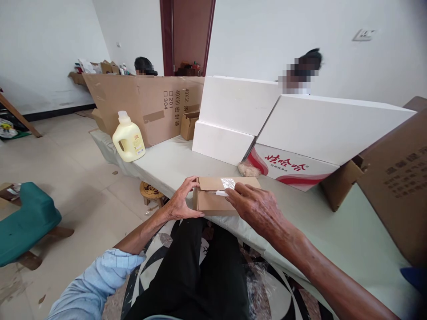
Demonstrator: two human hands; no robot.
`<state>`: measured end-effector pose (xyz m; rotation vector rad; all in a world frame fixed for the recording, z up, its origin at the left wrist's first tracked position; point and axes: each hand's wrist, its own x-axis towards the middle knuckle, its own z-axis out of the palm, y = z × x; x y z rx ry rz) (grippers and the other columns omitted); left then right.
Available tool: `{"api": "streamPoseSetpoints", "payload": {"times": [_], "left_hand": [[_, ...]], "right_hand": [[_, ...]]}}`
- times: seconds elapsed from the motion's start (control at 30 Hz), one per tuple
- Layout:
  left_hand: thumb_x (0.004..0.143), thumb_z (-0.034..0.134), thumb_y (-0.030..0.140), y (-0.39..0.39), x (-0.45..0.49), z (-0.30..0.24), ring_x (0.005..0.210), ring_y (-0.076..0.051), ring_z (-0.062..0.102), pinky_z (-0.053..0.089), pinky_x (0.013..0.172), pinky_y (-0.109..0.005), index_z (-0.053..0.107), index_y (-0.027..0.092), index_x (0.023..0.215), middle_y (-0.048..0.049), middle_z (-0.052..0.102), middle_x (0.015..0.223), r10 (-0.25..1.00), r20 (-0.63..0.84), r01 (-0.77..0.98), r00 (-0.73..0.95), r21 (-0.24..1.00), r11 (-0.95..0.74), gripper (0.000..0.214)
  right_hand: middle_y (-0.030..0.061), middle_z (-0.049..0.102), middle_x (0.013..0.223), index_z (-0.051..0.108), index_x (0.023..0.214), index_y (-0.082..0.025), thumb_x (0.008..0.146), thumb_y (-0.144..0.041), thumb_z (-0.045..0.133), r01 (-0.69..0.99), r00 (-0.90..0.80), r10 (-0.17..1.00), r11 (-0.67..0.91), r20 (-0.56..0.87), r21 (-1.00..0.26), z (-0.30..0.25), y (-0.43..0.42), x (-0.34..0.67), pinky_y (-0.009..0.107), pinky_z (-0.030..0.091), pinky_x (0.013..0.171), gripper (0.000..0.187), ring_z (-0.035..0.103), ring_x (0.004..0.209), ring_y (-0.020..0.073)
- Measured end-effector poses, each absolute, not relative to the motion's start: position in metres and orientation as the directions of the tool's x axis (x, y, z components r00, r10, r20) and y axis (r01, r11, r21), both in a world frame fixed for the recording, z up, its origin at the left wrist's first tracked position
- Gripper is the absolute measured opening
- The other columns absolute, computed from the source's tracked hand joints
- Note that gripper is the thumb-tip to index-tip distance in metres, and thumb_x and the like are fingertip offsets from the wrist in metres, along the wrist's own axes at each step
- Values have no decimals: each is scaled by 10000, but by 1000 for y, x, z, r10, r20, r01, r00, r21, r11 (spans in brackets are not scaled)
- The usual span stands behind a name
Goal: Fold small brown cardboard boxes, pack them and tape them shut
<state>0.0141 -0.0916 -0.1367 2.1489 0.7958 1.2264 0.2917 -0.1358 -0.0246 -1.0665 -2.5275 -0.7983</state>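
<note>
A small brown cardboard box (pixel 213 204) lies at the near edge of the table, with a printed white label (pixel 228 183) on its top. My left hand (pixel 182 200) grips the box's left end, fingers at the back corner and thumb at the front. In my right hand (pixel 255 202) is what looks like a white utility knife (pixel 221 193). Its thin tip points left along the seam in the box's top, and the rest is hidden in my closed fingers. My right hand covers the box's right part.
Behind the box stand white cartons (pixel 233 102), a red-and-white carton (pixel 293 166) and a clear plastic bag (pixel 249 170). A yellow detergent jug (pixel 129 138) is at left before a large cardboard panel (pixel 133 98). Two people sit beyond. A wooden stool (pixel 151 191) stands beside the table (pixel 167 166).
</note>
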Motion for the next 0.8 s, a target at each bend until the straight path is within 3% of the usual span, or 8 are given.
{"api": "streamPoseSetpoints", "payload": {"times": [0.17, 0.5, 0.8], "left_hand": [[681, 987, 314, -92, 15, -137, 1557, -404, 437, 458, 1231, -592, 541, 273, 1411, -187, 434, 1644, 703, 571, 232, 425, 682, -694, 857], [684, 959, 280, -93, 12, -138, 1548, -396, 444, 471, 1216, -574, 542, 260, 1395, -190, 446, 1623, 722, 554, 249, 415, 694, -676, 824], [676, 953, 288, -93, 11, -136, 1518, -385, 481, 528, 1160, -533, 555, 262, 1381, -177, 465, 1604, 734, 538, 258, 414, 704, -662, 810]], "right_hand": [[53, 678, 870, 689, 968, -196, 1079, -97, 524, 742, -662, 677, 532, 321, 407, -16, -136, 286, 354, 150, 601, 221, 620, 753, 178], [89, 704, 1034, 698, 1047, -193, 963, 37, 512, 787, -483, 875, 416, 35, 455, 19, -146, 285, 351, 139, 571, 308, 641, 781, 195], [90, 704, 970, 691, 973, -184, 976, 35, 470, 805, -475, 874, 387, 99, 450, 14, -142, 311, 361, 135, 592, 310, 596, 691, 160]]}}
